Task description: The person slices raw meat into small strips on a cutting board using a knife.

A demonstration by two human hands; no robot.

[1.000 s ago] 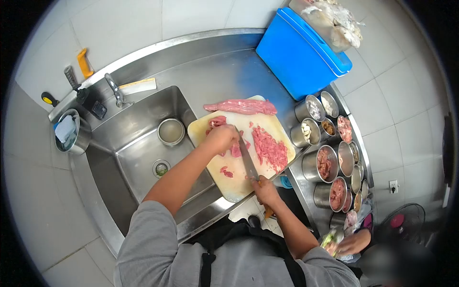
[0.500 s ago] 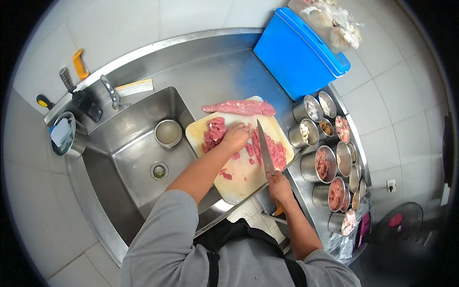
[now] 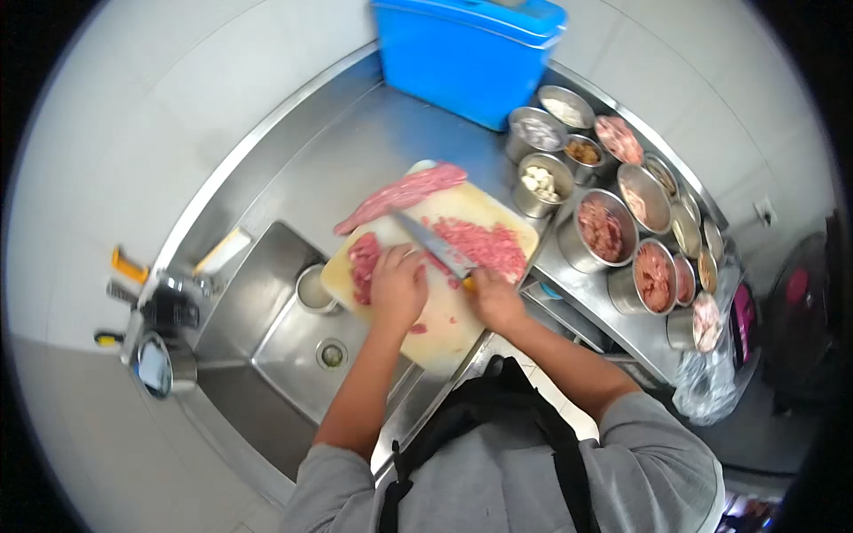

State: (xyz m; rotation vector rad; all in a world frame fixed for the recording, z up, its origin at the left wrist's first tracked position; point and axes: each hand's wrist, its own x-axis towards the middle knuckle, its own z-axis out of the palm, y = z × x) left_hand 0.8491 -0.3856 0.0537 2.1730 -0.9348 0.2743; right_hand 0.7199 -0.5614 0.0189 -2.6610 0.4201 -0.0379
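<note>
My right hand (image 3: 493,302) is wrapped round the yellow handle of a long kitchen knife (image 3: 431,242). The blade slants over the cutting board (image 3: 455,327), its tip toward the long strip of raw meat (image 3: 404,195) along the far edge. Close beside the blade, my left hand (image 3: 399,289) has its fingers curled down on a raw meat piece (image 3: 363,258), pressing it to the board. To the right of the blade spreads a heap of small chopped meat (image 3: 484,247). Part of the meat under my left fingers is hidden.
A steel sink (image 3: 284,355) holding a round bowl (image 3: 315,289) lies left of the board. At the back stands a blue cooler box (image 3: 462,58). Several steel pots of meat and other ingredients, including a meat pot (image 3: 597,231), crowd the right counter. A faucet (image 3: 200,282) rises behind the sink.
The view has turned, shifting the counter. The knife has swung left from over the chopped meat to beside my left hand, bringing both hands closer together.
</note>
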